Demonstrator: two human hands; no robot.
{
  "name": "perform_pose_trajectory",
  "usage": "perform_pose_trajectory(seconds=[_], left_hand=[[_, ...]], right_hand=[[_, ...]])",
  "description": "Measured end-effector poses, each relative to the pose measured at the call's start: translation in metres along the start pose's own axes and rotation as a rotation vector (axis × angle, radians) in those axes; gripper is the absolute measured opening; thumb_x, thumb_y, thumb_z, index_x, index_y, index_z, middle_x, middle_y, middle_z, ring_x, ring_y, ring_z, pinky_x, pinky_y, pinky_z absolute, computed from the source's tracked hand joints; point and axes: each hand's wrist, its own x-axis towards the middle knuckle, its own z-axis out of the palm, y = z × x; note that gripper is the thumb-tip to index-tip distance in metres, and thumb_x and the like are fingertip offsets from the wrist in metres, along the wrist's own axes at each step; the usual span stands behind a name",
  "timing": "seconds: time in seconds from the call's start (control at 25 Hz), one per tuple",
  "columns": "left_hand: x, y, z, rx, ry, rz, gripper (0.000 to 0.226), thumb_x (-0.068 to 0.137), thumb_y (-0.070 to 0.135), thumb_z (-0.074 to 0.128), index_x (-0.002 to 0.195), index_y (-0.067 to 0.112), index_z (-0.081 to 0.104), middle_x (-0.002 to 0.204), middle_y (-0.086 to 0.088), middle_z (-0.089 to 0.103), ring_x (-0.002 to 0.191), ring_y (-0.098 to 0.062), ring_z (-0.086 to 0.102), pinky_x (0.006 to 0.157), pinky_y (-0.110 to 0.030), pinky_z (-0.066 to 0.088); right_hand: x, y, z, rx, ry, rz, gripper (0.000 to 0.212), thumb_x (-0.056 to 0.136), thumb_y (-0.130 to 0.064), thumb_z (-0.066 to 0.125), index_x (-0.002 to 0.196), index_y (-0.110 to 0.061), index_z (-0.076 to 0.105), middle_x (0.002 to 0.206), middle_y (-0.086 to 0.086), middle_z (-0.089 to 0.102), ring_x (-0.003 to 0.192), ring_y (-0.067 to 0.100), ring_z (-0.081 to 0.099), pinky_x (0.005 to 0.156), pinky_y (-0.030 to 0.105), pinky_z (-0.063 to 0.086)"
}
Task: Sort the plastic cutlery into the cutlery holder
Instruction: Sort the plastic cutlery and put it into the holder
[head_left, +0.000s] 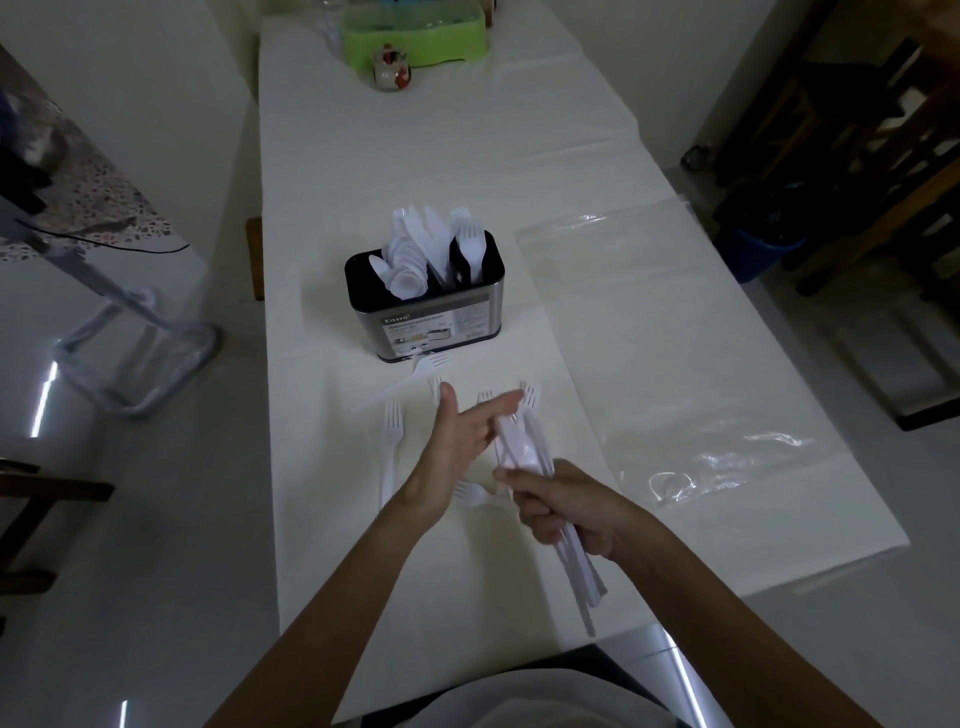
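Note:
A steel and black cutlery holder (431, 322) stands mid-table with white plastic spoons, knives and forks upright in its compartments. My right hand (563, 512) is shut on a bundle of white forks (524, 441), tines pointing away and handles sticking out below the fist. My left hand (457, 436) is open, its fingers spread and touching the bundle's upper part. Several loose white forks (393, 431) lie on the table around my hands, one fork (426, 366) just in front of the holder.
The table wears a white cloth (363, 171). A clear plastic bag (675, 364) lies flat on the right. A green container (415, 36) and a small jar (390, 70) stand at the far end. Dark chairs (857, 156) are to the right.

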Motion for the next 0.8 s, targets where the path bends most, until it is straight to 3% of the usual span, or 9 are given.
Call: perform_pose_trajectory(seconds=[0.08,0.16,0.28,0.4,0.6,0.68,0.8], left_hand=[[-0.005,-0.005,0.008,-0.203,0.177,0.031,0.088,0.083,0.068,0.003,0.138,0.012,0.043,0.147,-0.002,0.043,0.138,-0.011,0.035,0.118,-0.029,0.019],[-0.015,-0.018,0.024,-0.333,0.326,0.035,0.079,0.088,0.06,0.005,0.144,0.013,0.035,0.151,0.001,0.035,0.142,-0.012,0.027,0.112,-0.023,0.022],[-0.022,-0.035,0.044,-0.408,0.505,-0.012,0.07,0.091,0.06,0.008,0.143,0.023,0.037,0.151,0.008,0.033,0.142,-0.011,0.024,0.108,-0.021,0.021],[-0.019,-0.032,0.05,-0.376,0.594,0.031,0.068,0.093,0.057,0.01,0.141,0.02,0.042,0.151,0.005,0.036,0.142,-0.011,0.025,0.109,-0.023,0.016],[-0.02,-0.019,0.04,-0.362,0.413,0.078,0.08,0.088,0.065,0.01,0.138,0.013,0.044,0.148,-0.001,0.041,0.14,-0.01,0.031,0.112,-0.024,0.019],[-0.009,0.0,0.021,-0.289,0.293,0.095,0.085,0.08,0.065,0.007,0.135,0.013,0.047,0.146,-0.002,0.044,0.138,-0.01,0.033,0.118,-0.029,0.016],[0.016,0.035,-0.002,0.003,0.115,0.045,0.089,0.08,0.063,-0.002,0.13,0.013,0.052,0.142,-0.002,0.049,0.137,-0.01,0.036,0.118,-0.032,0.018]], right_hand=[[0.008,-0.003,0.001,0.346,0.158,-0.101,0.041,0.09,-0.023,0.061,0.058,-0.021,0.036,0.041,-0.008,0.028,0.033,0.005,0.024,0.034,0.017,0.023],[0.016,-0.009,0.002,0.711,0.312,-0.225,0.041,0.091,-0.022,0.059,0.058,-0.02,0.035,0.038,-0.009,0.027,0.031,0.004,0.025,0.032,0.017,0.025],[0.021,-0.014,0.015,0.941,0.419,-0.308,0.044,0.093,-0.023,0.057,0.056,-0.019,0.034,0.037,-0.009,0.027,0.03,0.005,0.026,0.032,0.017,0.027],[0.019,-0.01,0.035,0.914,0.399,-0.309,0.043,0.093,-0.023,0.057,0.055,-0.019,0.038,0.038,-0.008,0.028,0.032,0.005,0.026,0.033,0.017,0.028],[0.014,-0.014,0.035,0.895,0.33,-0.322,0.044,0.094,-0.023,0.055,0.054,-0.019,0.037,0.039,-0.008,0.027,0.033,0.005,0.025,0.034,0.017,0.026],[0.01,-0.011,0.034,0.737,0.262,-0.27,0.041,0.093,-0.02,0.057,0.058,-0.019,0.035,0.04,-0.008,0.027,0.033,0.005,0.025,0.034,0.017,0.025],[0.002,-0.005,0.038,0.344,0.112,-0.151,0.039,0.09,-0.02,0.061,0.06,-0.019,0.035,0.046,-0.005,0.028,0.037,0.007,0.026,0.037,0.018,0.026]])
